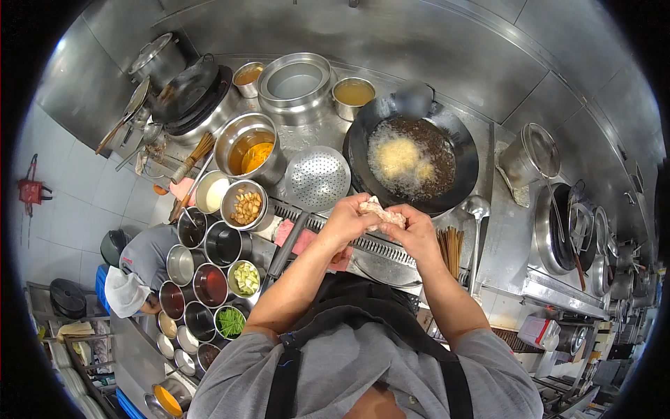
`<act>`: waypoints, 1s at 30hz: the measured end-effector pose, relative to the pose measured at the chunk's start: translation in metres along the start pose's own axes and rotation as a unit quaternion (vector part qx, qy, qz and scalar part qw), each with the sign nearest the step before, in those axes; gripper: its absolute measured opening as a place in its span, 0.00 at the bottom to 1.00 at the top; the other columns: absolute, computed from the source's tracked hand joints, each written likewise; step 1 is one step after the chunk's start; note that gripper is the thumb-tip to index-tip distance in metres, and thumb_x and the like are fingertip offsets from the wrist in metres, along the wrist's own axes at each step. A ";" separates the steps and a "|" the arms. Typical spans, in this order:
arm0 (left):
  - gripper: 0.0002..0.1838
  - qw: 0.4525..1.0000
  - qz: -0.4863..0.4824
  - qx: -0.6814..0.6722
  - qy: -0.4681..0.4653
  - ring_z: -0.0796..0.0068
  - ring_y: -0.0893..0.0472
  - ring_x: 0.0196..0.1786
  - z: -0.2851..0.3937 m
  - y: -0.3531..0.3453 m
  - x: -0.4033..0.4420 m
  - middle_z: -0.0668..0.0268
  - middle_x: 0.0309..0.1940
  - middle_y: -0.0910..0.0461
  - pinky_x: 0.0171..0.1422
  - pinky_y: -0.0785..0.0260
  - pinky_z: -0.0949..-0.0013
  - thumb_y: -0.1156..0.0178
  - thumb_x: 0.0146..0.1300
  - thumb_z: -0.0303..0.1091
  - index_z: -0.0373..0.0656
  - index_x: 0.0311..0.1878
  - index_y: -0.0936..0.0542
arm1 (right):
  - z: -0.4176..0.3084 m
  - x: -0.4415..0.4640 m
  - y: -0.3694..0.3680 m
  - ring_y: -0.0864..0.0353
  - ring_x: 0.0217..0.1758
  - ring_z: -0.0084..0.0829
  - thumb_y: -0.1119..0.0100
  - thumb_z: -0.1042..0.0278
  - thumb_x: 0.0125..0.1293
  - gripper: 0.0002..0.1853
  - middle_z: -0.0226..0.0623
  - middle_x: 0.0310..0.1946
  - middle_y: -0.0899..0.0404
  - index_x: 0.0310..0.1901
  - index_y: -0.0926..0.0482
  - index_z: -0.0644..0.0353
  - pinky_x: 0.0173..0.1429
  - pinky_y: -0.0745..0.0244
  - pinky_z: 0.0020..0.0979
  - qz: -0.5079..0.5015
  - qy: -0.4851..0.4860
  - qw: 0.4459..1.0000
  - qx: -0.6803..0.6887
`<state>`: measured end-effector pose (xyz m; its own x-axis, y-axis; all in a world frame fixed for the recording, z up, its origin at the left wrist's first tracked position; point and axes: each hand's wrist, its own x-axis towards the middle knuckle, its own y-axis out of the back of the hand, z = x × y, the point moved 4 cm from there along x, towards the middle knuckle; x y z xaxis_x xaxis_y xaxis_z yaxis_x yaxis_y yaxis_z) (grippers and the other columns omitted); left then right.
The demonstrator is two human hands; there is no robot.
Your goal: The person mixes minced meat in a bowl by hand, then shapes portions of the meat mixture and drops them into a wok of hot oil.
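Between my left hand point(344, 222) and my right hand point(413, 234) is a lumpy, pale pinkish piece of food point(382, 212), probably coated raw meat. Fingers of both hands are closed on its two ends. Just beyond them sits a large black wok point(466, 164) of dark, foaming oil. A pale golden mass of frying food point(396, 155) bubbles on the oil's left side. Left of the wok lies a round perforated strainer point(317, 178), its dark handle point(287, 246) running down past my left forearm.
Steel pots, including one with orange liquid point(251, 152), stand left of the strainer. Several seasoning tins crowd the lower left, one holding chopped greens point(230, 321). A ladle point(477, 207) and bamboo sticks point(450, 250) lie at right. Another person in a white cap point(127, 292) is at far left.
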<state>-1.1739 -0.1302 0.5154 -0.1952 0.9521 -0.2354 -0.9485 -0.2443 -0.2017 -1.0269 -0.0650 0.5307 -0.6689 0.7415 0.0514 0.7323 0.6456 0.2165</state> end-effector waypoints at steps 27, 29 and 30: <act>0.13 0.992 0.016 -0.123 -0.016 0.79 0.22 0.41 -0.013 0.022 -0.004 0.66 0.39 0.21 0.44 0.30 0.74 0.41 0.58 0.20 0.36 0.47 0.25 | 0.108 0.051 0.089 0.19 0.49 0.43 0.39 0.69 0.59 0.17 0.47 0.46 0.19 0.51 0.22 0.59 0.55 0.27 0.35 0.108 -0.150 0.940 -0.288; 0.13 0.991 0.022 -0.128 -0.005 0.76 0.22 0.43 -0.012 0.021 -0.007 0.64 0.41 0.21 0.47 0.30 0.73 0.43 0.60 0.21 0.36 0.48 0.26 | 0.095 0.050 0.096 0.19 0.50 0.44 0.42 0.72 0.61 0.17 0.46 0.48 0.20 0.53 0.23 0.60 0.57 0.28 0.35 0.192 -0.065 0.945 -0.256; 0.13 0.991 0.028 -0.134 0.006 0.73 0.21 0.45 -0.011 0.021 -0.009 0.63 0.42 0.22 0.49 0.30 0.72 0.45 0.62 0.21 0.36 0.50 0.27 | 0.086 0.044 0.095 0.18 0.49 0.39 0.43 0.75 0.61 0.17 0.45 0.49 0.20 0.53 0.23 0.61 0.53 0.25 0.32 0.234 -0.022 0.944 -0.231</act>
<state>-1.1891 -0.1458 0.5030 -0.2415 0.9339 -0.2636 -0.8355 -0.3382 -0.4330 -0.9756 0.0446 0.4699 -0.2730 0.9393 0.2080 0.8057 0.1051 0.5829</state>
